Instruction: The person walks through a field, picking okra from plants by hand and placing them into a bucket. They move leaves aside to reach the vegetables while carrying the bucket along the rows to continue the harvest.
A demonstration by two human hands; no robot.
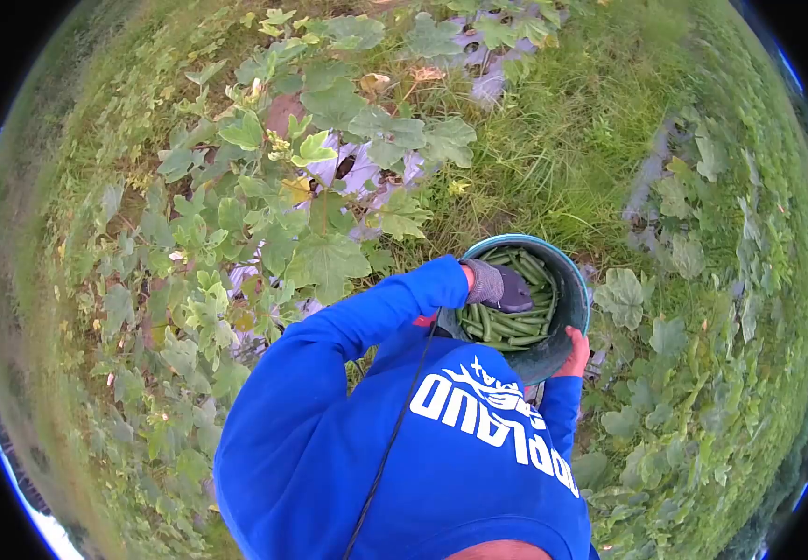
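Note:
A teal-rimmed bucket (576, 280) holding several green pods (506, 327) hangs in front of my chest. My left hand (500, 287), in a grey glove with a dark palm, reaches into the bucket and rests on top of the pods; its fingers are hidden, so I cannot tell whether it holds a pod. My right hand (576, 354), in a reddish glove, grips the bucket's outer wall from below on the right. Both my sleeves are bright blue.
Tall plants with broad lobed leaves (329, 257) and pale purple mulch sheet (357, 173) stand to the left and ahead. A grassy strip (562, 149) runs ahead between rows. More leafy plants (665, 336) fill the right side. A thin black cord (394, 439) crosses my chest.

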